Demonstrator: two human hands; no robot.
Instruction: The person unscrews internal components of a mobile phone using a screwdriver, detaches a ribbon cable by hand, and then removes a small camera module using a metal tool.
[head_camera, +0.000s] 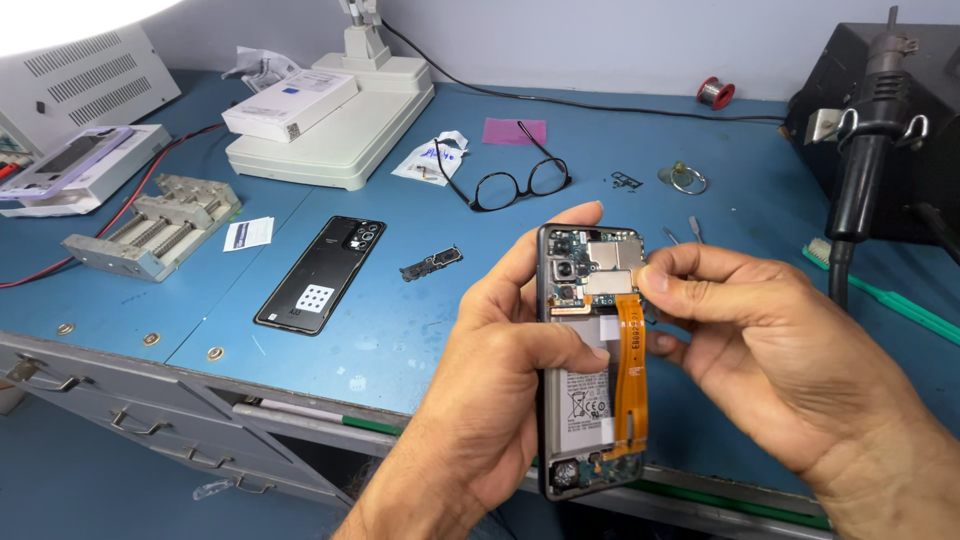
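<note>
My left hand (495, 380) grips an opened smartphone (590, 400) upright, its back removed so the circuit board, battery and an orange flex cable (630, 370) show. The left thumb lies across the battery. My right hand (770, 350) pinches at the top end of the flex cable beside the metal shield near the phone's upper right corner. The phone's black back cover (322, 272) lies flat on the blue workbench (420, 320) to the left, camera holes up.
Black glasses (515, 180), a small black part (431, 264), a white microscope base (340, 130) with a box on it, a metal clamp jig (155, 225), a solder spool (715, 92), a hot-air station (870, 130) at right, a green tool (900, 300), grey drawers (150, 420) below.
</note>
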